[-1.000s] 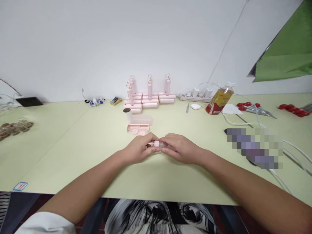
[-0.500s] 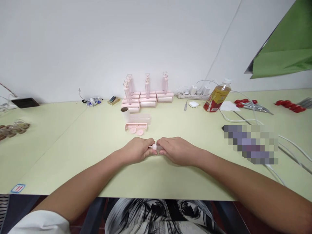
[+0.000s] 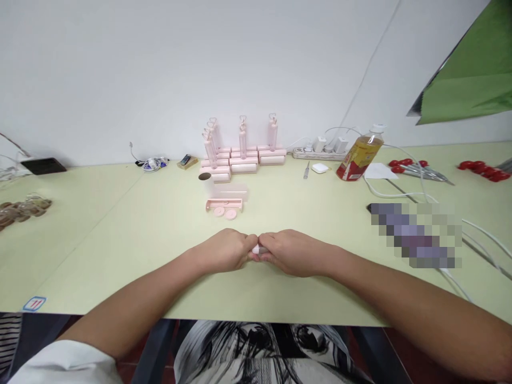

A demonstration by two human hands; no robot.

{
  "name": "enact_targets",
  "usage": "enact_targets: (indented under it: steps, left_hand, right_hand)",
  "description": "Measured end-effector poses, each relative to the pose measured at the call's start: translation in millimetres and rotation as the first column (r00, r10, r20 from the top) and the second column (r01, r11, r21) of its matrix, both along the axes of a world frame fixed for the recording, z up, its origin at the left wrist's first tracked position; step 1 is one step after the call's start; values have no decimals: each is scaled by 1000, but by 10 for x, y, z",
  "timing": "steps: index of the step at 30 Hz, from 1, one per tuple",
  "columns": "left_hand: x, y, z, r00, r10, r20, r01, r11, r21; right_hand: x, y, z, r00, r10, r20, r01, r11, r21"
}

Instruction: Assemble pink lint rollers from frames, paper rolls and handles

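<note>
Left hand [image 3: 226, 250] and right hand [image 3: 290, 252] meet knuckle to knuckle at the middle of the worktop [image 3: 120, 224], near its front edge. Both are curled, fingertips closed on a small pink part [image 3: 256, 249] pinched between them (mostly hidden, only a pale sliver shows). Cannot tell if the hands rest on the surface or sit just above it.

Behind the hands lies a pink tray [image 3: 224, 203] with two pink discs [image 3: 224, 213] at its front edge. A cardboard tube [image 3: 205, 178] stands just behind it to the left. Further back by the wall is a stack of pink blocks [image 3: 240, 161] with upright pink handles [image 3: 242, 136].

To the right are a tilted bottle [image 3: 360, 154] of yellow liquid, a white power strip [image 3: 320, 153], red-handled tools [image 3: 408, 168] and white cables [image 3: 480, 234], all well apart from the hands.
</note>
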State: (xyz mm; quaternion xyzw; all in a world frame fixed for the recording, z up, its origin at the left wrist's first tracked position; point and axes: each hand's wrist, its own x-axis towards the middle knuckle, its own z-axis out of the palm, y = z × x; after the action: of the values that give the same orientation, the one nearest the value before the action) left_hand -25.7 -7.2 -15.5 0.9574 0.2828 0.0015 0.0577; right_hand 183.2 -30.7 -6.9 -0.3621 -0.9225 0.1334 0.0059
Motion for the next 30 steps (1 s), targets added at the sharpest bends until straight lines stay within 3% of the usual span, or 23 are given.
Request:
enact_targets:
  steps: [4, 8, 11, 14, 16, 18, 20, 26, 28, 30]
  left_hand:
    - [2, 24, 42, 1000, 18, -17, -19, 1000, -13]
    - [23, 117, 54, 979, 159, 124, -157, 987, -27]
    - [-22, 231, 43, 909, 279, 310, -283, 959, -35]
    - [-195, 412, 52, 754, 398, 522, -486, 873, 35]
    - [-356, 572, 63, 626, 415, 660, -625, 773, 108]
    - [-503, 741, 54, 561, 423, 712, -709, 689, 149]
    - [-602, 889, 8, 547, 453, 703, -736, 661, 146]
    - [-669, 1094, -144, 595, 492, 636, -686, 722, 83]
    - [-690, 1095, -103, 543, 516, 662, -727, 684, 64]
    - [-712, 1061, -14, 442, 517, 733, -787, 616, 40]
  right_hand:
    - [-11, 51, -27, 994, -33, -104, 27, 998, -57]
    - [77, 212, -43, 971, -39, -235, 62, 994, 91]
    - [226, 373, -78, 964, -68, -258, 123, 971, 206]
    - [373, 505, -138, 951, -216, -221, 265, 937, 228]
    - [427, 560, -179, 935, -286, -209, 331, 917, 223]
    - [440, 591, -212, 932, -301, -203, 341, 916, 210]
    - [425, 606, -233, 941, -276, -197, 312, 932, 185]
    - [377, 597, -264, 958, -219, -187, 251, 953, 168]
    - [377, 587, -276, 952, -248, -180, 281, 941, 191]
    - [376, 571, -275, 933, -292, -210, 336, 917, 214]
